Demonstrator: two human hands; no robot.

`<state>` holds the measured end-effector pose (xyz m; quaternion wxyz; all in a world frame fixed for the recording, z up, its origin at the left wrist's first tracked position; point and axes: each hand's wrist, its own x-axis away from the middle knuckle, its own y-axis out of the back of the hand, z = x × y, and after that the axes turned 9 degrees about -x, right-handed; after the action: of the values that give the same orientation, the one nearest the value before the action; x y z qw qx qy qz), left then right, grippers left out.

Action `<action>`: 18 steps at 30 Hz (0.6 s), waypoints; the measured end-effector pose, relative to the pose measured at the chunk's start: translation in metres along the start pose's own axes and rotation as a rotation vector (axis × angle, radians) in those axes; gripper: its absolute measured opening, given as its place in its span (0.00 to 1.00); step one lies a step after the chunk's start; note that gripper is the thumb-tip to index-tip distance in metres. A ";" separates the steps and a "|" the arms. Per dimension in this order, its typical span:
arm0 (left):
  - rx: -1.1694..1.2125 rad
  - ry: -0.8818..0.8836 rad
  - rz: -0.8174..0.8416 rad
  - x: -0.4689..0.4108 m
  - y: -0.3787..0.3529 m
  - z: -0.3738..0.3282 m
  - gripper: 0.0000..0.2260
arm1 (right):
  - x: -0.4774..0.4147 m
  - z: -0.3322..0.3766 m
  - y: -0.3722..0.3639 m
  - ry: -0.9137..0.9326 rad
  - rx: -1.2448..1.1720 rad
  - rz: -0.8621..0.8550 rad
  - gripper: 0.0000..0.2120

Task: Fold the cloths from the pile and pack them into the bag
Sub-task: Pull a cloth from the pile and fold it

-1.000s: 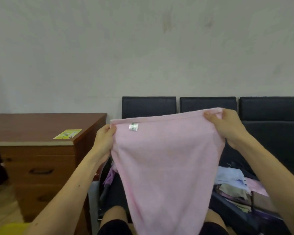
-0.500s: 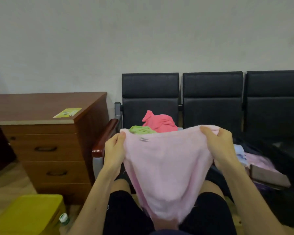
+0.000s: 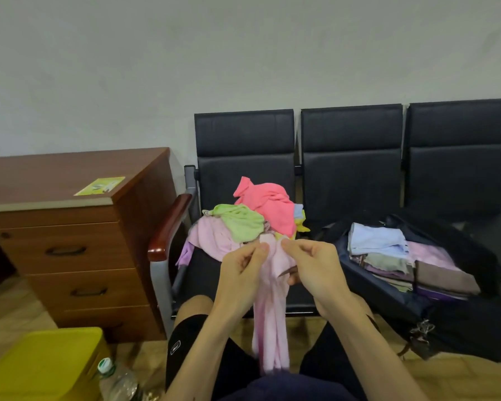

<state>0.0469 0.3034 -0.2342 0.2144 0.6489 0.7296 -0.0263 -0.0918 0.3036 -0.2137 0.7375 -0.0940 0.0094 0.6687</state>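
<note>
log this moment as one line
step: folding | left hand + right hand: pinch pink cloth corners together | pile: waiting | bag: open, part-packed

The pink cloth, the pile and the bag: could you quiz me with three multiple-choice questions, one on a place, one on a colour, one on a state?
1. Where is the pile of cloths?
A. on the leftmost black seat
B. on the wooden desk
C. on the floor

2. What colour is the cloth on top of the stack in the bag?
A. red
B. light blue
C. black

3. How is the pink cloth held?
A. spread flat on the desk
B. lying in the bag
C. pinched at its top by both hands, hanging down

Answers:
1 A, it sits beside the wooden armrest.
2 B, the light blue cloth lies uppermost.
3 C, left hand and right hand meet at its top.
</note>
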 end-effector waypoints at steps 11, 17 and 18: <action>-0.018 -0.103 0.115 0.000 0.000 -0.001 0.10 | 0.008 0.017 -0.002 -0.141 -0.180 0.100 0.12; -0.177 -0.156 -0.015 -0.015 0.004 0.001 0.07 | 0.001 0.018 0.003 -0.134 -0.133 0.206 0.10; -0.152 -0.158 -0.019 -0.017 0.005 -0.002 0.06 | -0.002 0.016 0.004 -0.100 -0.114 0.166 0.08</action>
<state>0.0527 0.2889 -0.2252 0.3197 0.6199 0.7162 -0.0242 -0.0974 0.3045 -0.1984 0.6727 -0.1014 -0.0578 0.7307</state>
